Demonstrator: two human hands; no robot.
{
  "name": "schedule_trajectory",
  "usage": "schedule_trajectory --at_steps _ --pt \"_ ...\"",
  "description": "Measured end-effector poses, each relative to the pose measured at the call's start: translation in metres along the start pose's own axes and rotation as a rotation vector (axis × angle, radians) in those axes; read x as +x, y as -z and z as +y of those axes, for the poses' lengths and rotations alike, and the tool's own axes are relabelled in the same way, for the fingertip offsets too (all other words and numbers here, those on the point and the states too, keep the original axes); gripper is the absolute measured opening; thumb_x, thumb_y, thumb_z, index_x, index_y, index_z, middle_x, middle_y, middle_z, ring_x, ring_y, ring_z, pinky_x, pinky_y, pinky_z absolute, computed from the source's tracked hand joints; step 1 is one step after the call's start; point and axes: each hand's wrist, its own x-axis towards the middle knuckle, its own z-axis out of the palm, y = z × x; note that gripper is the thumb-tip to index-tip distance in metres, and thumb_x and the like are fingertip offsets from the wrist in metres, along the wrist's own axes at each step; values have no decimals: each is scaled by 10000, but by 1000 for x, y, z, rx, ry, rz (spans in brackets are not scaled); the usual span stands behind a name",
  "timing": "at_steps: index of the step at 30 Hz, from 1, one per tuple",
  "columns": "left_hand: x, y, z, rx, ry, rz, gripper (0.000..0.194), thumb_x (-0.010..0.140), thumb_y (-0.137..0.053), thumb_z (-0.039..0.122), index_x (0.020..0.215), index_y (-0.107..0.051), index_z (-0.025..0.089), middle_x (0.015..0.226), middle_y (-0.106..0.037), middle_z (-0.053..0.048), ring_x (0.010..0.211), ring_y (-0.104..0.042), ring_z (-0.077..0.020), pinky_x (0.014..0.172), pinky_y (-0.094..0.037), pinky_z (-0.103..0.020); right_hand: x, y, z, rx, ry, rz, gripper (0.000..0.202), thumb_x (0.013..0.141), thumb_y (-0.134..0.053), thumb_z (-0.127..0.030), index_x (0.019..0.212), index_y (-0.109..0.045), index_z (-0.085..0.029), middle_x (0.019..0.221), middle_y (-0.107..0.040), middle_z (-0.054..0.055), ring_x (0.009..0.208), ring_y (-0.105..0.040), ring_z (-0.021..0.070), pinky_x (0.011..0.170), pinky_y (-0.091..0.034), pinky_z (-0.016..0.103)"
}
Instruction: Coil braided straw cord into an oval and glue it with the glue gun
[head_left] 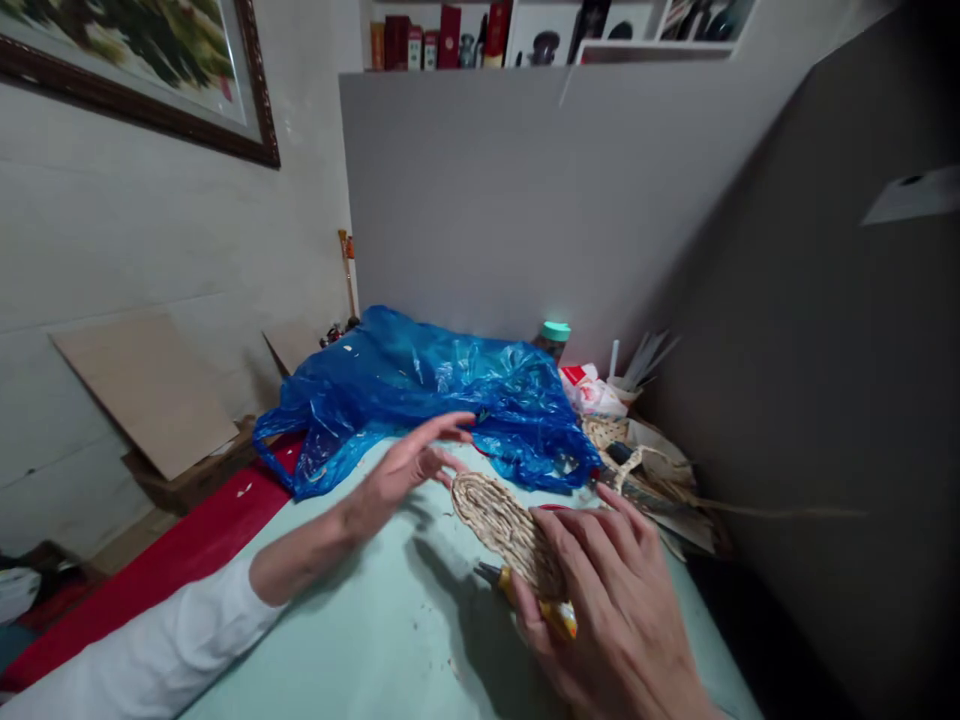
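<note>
An oval piece of braided straw (pixel 495 515), shaped like a shoe sole, is tilted over the pale green tabletop. My right hand (pixel 611 580) grips its near end between thumb and fingers. At its far end is my left hand (pixel 412 465), fingers apart and holding nothing; a fingertip is close to the straw edge, and I cannot tell whether it touches. Below the braided piece are pliers (pixel 489 573) with yellow handles, partly hidden by my right hand and the straw.
A crumpled blue plastic bag (pixel 435 370) spreads across the back of the table. Behind it stands a jar with a green lid (pixel 556 332). Straw scraps (pixel 667 490) and paper lie at the right. A grey partition (pixel 525 200) closes off the back; a brown board (pixel 146 390) leans at the left.
</note>
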Motion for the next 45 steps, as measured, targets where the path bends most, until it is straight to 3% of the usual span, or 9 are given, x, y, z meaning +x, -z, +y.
schedule_trajectory --at_steps 6,11,13,16,20,28,35,42,45 --pt "47 41 67 611 -414 548 228 849 -683 287 1053 -763 223 1075 -731 -55 951 -665 -194 930 -501 -325 35 20 14 -31 -72 75 249 902 -575 -230 1125 -569 -119 1010 -618 128 1013 -555 301 968 -433 575" --pt "42 22 100 595 -614 305 205 902 -609 193 947 -806 229 910 -776 -48 818 -700 -175 797 -540 -291 71 39 33 -82 -22 113 231 877 -583 -229 1082 -605 -125 1011 -621 123 1044 -552 303 967 -456 544" --pt "36 12 103 685 -678 145 269 948 -582 247 1154 -755 243 1115 -770 -67 1027 -701 -207 938 -529 -333 81 46 36 -115 0 143 251 884 -587 -239 1100 -608 -113 1020 -619 129 1024 -557 303 965 -457 554" --pt "31 3 103 941 -724 -51 595 891 -684 422 1433 -545 217 1543 -490 -130 1425 -450 -295 1179 -359 -477 89 52 34 -152 24 177 267 885 -585 -228 1118 -611 -100 1033 -622 136 995 -567 304 953 -458 567" --pt "31 -3 98 1112 -744 -163 629 903 -670 420 1463 -472 212 1560 -460 -151 1490 -353 -307 1221 -262 -553 91 56 27 -139 61 177 268 872 -602 -205 1110 -628 -86 1015 -630 134 973 -580 288 973 -452 557" --pt "31 -11 92 1111 -861 -168 364 858 -615 135 1217 -558 154 1343 -643 -141 1421 -454 -253 1233 -268 -493 94 56 19 -60 73 153 197 851 -617 -156 1015 -658 -54 910 -621 135 929 -579 277 887 -490 509" --pt "31 -12 88 1059 -871 -183 289 814 -622 119 1101 -597 135 1116 -714 -101 1170 -633 -225 1210 -330 -451 94 54 18 -45 62 138 175 847 -593 -138 974 -667 -42 867 -631 137 918 -590 290 856 -502 500" --pt "37 -5 87 1078 -874 -216 675 843 -706 247 1440 -417 120 1431 -569 -165 1363 -501 -282 1203 -340 -459 90 63 21 -81 19 139 266 851 -625 -187 1052 -665 -18 948 -635 157 967 -593 320 881 -509 540" --pt "39 -2 86 1060 -846 -170 561 853 -665 202 1378 -482 128 1363 -630 -143 1289 -573 -263 1207 -329 -474 89 67 21 -91 -1 147 306 847 -635 -200 1091 -658 -16 993 -636 161 978 -589 308 876 -515 507"
